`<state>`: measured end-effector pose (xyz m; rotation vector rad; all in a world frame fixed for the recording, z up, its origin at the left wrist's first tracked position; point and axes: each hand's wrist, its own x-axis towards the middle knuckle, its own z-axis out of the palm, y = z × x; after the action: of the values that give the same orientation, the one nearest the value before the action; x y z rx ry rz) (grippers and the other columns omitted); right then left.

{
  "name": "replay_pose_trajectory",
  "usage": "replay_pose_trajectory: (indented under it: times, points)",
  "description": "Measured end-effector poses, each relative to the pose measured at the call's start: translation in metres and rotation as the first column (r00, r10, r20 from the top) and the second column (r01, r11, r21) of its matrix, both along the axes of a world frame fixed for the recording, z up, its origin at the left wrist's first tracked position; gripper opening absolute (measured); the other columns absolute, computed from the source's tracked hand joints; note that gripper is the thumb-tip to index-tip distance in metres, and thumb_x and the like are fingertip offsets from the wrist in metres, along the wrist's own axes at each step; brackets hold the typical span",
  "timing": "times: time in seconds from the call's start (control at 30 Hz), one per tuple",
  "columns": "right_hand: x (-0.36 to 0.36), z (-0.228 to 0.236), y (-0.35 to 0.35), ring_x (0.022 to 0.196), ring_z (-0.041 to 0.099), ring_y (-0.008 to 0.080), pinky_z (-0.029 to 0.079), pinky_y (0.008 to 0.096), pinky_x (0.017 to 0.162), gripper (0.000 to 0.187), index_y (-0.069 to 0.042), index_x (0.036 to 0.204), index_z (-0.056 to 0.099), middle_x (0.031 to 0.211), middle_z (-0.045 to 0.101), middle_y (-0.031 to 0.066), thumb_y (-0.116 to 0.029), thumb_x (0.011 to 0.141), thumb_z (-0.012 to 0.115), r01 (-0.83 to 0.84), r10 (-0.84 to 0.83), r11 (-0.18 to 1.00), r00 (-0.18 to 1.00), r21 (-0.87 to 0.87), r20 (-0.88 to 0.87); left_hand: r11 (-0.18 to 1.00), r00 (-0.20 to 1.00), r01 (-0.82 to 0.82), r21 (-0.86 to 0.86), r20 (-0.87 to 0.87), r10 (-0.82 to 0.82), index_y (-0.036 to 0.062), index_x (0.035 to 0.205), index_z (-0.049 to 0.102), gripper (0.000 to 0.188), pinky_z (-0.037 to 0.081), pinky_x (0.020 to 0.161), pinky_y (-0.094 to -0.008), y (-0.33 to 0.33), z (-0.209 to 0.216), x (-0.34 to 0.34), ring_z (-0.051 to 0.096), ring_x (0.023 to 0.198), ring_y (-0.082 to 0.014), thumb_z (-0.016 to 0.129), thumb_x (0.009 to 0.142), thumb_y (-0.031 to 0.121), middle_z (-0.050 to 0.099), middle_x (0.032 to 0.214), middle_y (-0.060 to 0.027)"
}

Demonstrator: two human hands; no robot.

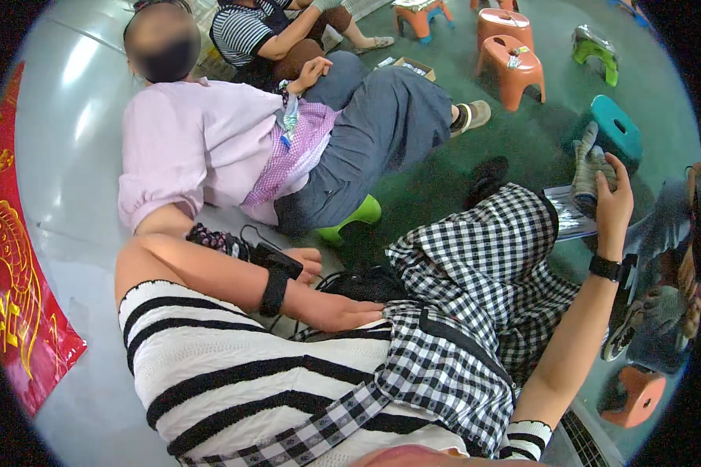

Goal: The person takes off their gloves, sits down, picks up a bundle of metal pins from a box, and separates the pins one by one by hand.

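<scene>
Right hand [617, 201], raised at the person's right: the grip is closed on a grey glove [588, 173], pinched between thumb and fingers. The glove lies on the thumb side, to the left of the fingers, one glove finger pointing upward. Beyond it stands a teal stool [621, 128]; a shiny silvery item [570, 218] shows just below. Left hand [339, 311], at the waist: fingers extended against the checked apron [444, 342]; whether its grip holds any cloth cannot be told.
</scene>
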<state>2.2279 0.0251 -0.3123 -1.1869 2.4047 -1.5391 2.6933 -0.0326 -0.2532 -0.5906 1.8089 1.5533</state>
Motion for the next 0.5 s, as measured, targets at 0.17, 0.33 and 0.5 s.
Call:
replay_pose_trajectory:
  times: [0.17, 0.33, 0.5]
  points:
    - [0.004, 0.000, -0.002, 0.102, 0.059, 0.0216, 0.043, 0.0316, 0.088, 0.033, -0.007, 0.119, 0.056, 0.113, 0.062, 0.0115, -0.009, 0.086, 0.058, -0.002, 0.001, 1.000, 0.999, -0.010, -0.043, 0.998, 0.999, -0.027, 0.050, 0.035, 0.025, 0.0006, 0.137, 0.034, 0.060, 0.028, 0.106, -0.0320, -0.005, -0.004, -0.008, 0.039, 0.127, -0.0260, 0.029, 0.098, 0.046, 0.042, 0.136, -0.0173]
    - [0.007, 0.000, -0.001, 0.101, 0.060, 0.0218, 0.044, 0.0318, 0.088, 0.033, -0.008, 0.119, 0.056, 0.113, 0.062, 0.0095, -0.010, 0.086, 0.058, 0.013, -0.009, 0.999, 0.994, 0.039, -0.107, 0.993, 0.997, -0.066, 0.098, 0.044, 0.062, 0.0009, 0.138, 0.032, 0.061, 0.027, 0.107, -0.0319, -0.002, -0.009, -0.005, 0.037, 0.128, -0.0251, 0.029, 0.098, 0.046, 0.039, 0.138, -0.0163]
    - [0.005, -0.002, 0.000, 0.100, 0.060, 0.0217, 0.044, 0.0316, 0.087, 0.032, -0.009, 0.118, 0.057, 0.112, 0.062, 0.0108, -0.009, 0.086, 0.058, -0.008, 0.009, 1.000, 0.997, 0.021, -0.071, 0.983, 0.994, -0.094, 0.155, 0.069, 0.084, 0.0012, 0.139, 0.030, 0.061, 0.026, 0.107, -0.0317, 0.007, -0.017, -0.014, 0.035, 0.128, -0.0243, 0.029, 0.098, 0.047, 0.037, 0.139, -0.0152]
